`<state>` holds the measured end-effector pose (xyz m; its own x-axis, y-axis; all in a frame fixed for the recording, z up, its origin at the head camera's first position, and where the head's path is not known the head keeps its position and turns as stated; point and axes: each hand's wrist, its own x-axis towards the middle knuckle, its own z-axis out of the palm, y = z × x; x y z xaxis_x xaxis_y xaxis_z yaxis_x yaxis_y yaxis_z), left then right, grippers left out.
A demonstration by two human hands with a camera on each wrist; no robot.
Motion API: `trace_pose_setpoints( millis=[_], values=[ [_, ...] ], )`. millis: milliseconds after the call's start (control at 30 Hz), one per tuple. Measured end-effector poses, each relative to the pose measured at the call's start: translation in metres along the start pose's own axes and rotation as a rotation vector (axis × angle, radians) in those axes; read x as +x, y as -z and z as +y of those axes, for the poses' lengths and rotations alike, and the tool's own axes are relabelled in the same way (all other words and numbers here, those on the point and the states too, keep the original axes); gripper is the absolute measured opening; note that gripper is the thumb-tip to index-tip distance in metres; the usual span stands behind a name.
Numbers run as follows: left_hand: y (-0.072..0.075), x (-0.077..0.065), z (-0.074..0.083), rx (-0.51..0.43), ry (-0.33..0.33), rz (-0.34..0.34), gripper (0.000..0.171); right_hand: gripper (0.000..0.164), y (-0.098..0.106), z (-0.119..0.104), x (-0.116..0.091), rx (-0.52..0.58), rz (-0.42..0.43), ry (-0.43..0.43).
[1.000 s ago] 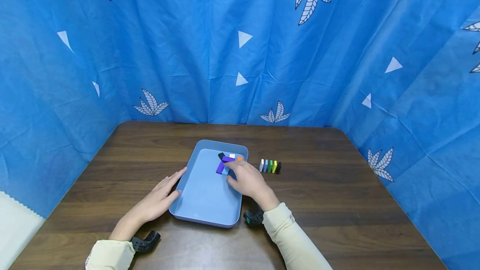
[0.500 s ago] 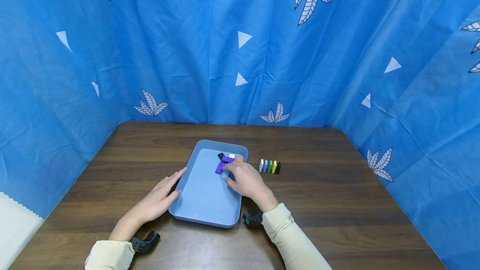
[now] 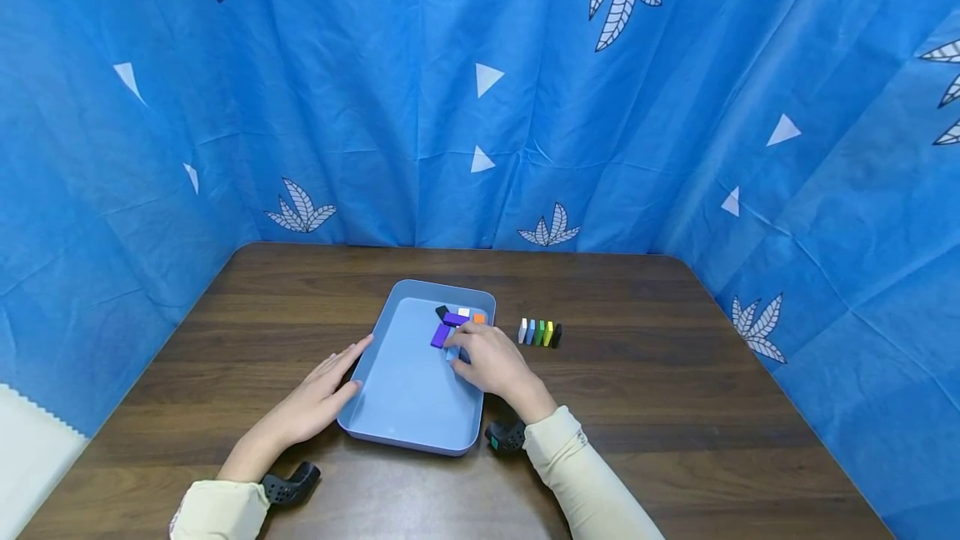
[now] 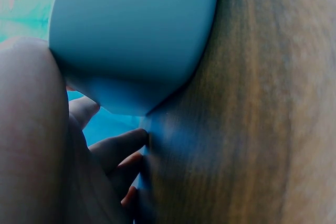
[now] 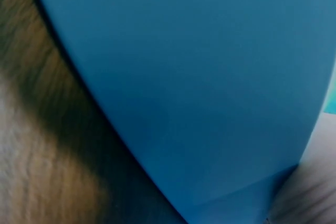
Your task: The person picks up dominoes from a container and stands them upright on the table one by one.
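A blue tray point(image 3: 408, 394) lies on the table in the head view. My left hand point(image 3: 318, 394) rests against its left side with fingers extended; the left wrist view shows the thumb at the rim. Over the tray's right side, my right hand point(image 3: 487, 361) pinches a light blue domino point(image 3: 452, 353) between thumb and fingers, partly hidden. Close to those fingers lie a purple domino point(image 3: 440, 336) and another purple domino point(image 3: 455, 319). A black domino point(image 3: 442, 312), a white domino point(image 3: 463, 312) and an orange domino point(image 3: 479, 318) lie at the tray's far end. The right wrist view shows mostly the tray's outer wall.
Right of the tray, several dominoes point(image 3: 540, 332) stand upright in a row: white, blue, green, yellow and black. The brown wooden table point(image 3: 660, 407) is bounded by a blue patterned curtain point(image 3: 420, 107) at the back and sides.
My right fingers have drawn the light blue domino slightly toward me, away from the purple one, and closed in on it. The left hand and tray have stayed still.
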<state>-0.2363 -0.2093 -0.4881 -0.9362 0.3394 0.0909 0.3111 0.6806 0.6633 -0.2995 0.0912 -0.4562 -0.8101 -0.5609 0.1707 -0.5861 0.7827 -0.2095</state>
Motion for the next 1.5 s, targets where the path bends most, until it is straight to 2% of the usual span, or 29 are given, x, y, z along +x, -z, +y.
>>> trace_pose_setpoints(
  millis=[467,733,900,1000,1100,1500],
  values=[
    [-0.0006,0.0004,0.0002,0.004,0.006,0.001,0.063,0.016,-0.0011,0.0016,-0.0017,0.045,0.012,0.026],
    [-0.0003,0.0013,0.0005,0.004,0.002,0.0,0.063,0.008,-0.0031,0.0035,-0.0001,0.115,0.04,0.023],
    [0.0,0.0012,0.0001,0.002,0.002,-0.001,0.063,0.024,-0.003,0.0036,0.0006,0.131,0.031,0.03],
    [0.0002,0.0011,-0.0003,0.004,0.0,-0.001,0.063,0.04,-0.0016,0.0035,0.0014,0.111,0.017,0.059],
    [0.0002,0.0013,-0.0006,0.002,-0.004,0.0,0.063,0.046,-0.002,0.0043,0.0019,0.095,0.016,0.091],
    [0.0005,0.0018,-0.0008,-0.003,-0.007,-0.005,0.063,0.024,-0.0033,0.008,0.0004,0.168,0.024,0.077]
  ],
)
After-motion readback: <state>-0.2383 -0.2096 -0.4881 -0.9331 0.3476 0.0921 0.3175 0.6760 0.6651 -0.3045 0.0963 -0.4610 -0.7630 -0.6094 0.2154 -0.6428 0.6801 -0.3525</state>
